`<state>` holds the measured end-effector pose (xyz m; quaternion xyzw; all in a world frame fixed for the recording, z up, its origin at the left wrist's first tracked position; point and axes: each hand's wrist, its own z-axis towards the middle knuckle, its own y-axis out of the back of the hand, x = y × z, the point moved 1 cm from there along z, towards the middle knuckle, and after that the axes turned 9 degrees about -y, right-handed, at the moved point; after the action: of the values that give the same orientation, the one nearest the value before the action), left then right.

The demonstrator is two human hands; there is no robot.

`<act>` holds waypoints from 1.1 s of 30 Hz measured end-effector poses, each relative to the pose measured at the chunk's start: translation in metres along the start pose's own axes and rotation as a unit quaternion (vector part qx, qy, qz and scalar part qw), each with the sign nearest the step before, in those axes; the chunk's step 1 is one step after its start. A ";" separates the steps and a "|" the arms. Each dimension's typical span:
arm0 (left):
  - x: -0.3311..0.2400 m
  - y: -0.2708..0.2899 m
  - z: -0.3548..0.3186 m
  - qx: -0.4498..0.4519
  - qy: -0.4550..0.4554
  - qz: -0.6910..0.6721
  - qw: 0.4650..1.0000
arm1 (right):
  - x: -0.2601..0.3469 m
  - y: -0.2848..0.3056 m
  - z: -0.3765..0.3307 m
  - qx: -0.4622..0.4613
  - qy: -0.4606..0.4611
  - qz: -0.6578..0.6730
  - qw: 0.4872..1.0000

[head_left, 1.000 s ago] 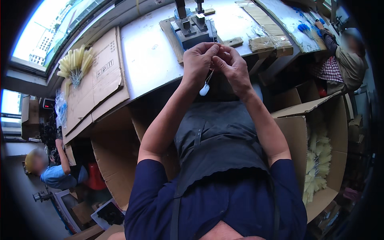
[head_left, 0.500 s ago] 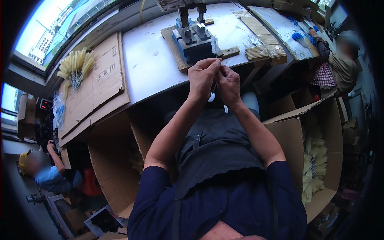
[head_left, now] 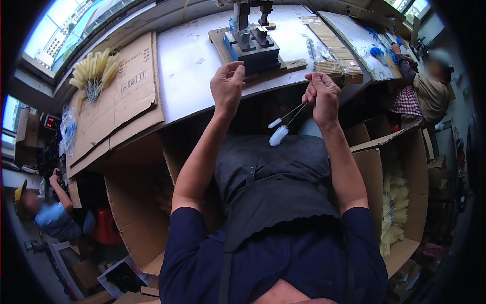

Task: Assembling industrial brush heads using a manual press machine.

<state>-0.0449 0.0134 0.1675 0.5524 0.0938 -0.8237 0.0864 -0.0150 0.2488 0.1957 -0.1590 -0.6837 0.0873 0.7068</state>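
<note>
At upper centre, the right hand [head_left: 322, 96] pinches two small white brushes [head_left: 279, 135] by their wire stems. The left hand [head_left: 228, 86] is loosely curled, holding nothing visible, before the blue press [head_left: 251, 44].

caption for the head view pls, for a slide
Seated at a white workbench, the right hand dangles two small white wire-handled brushes while the left hand hovers apart beside a blue press.

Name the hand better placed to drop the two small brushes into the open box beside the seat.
Right. The right hand already grips both brushes by their wire stems, and the open box lies on its side. The left hand is empty.
</note>
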 end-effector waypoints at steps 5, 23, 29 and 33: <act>0.083 0.082 0.040 -0.035 -0.010 0.341 0.939 | 0.009 0.007 0.006 -0.034 -0.088 -0.094 0.991; 0.113 0.095 0.039 0.057 -0.111 0.494 0.860 | -0.073 -0.049 0.130 -0.023 -0.026 -0.283 0.959; 0.114 0.092 0.039 0.061 -0.124 0.513 0.847 | -0.068 -0.052 0.141 0.002 -0.046 -0.258 0.965; 0.113 0.090 0.040 0.064 -0.124 0.521 0.842 | -0.065 -0.050 0.144 0.019 -0.075 -0.281 0.957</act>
<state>-0.1012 -0.0879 0.0720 0.4178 -0.2728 -0.7227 0.4782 -0.1660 0.1948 0.1537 0.0596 -0.7500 -0.0903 0.6525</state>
